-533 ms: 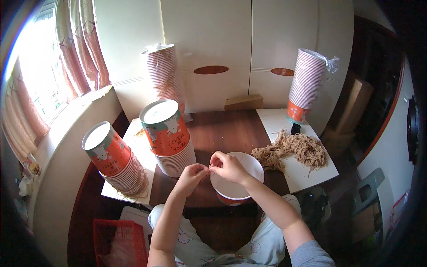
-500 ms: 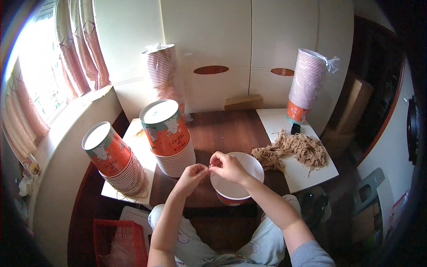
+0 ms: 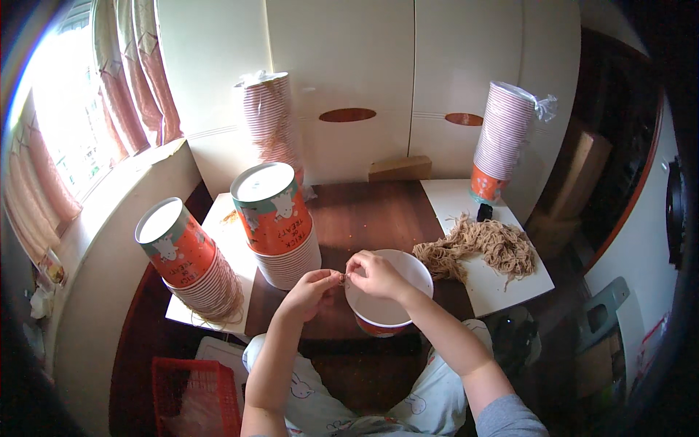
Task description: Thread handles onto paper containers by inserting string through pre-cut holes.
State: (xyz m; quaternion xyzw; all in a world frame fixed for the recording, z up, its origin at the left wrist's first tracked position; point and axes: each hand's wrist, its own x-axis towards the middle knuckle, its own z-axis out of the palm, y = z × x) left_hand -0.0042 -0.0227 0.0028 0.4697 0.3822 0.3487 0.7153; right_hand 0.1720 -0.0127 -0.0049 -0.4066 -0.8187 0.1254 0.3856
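Both hands, left hand (image 3: 309, 286) and right hand (image 3: 375, 274), pinch a short tan twine strand (image 3: 342, 276) between fingertips above the rim of the white paper bowl (image 3: 393, 302) on the dark wooden counter (image 3: 371, 215). The strand looks light, limp and frayed, best held near its ends; the bowl seems thin and easily crushed.

A round paper cup (image 3: 387, 302) stands upright at the near edge of a dark wooden table, directly in front of the person. Its inside is plain white and looks empty; the outer wall, seen only near the bottom, is orange-red. At its left rim, a short piece of brown string (image 3: 341, 276) is pinched between the fingertips of the left hand (image 3: 309, 290) and the right hand (image 3: 373, 274), which meet there.
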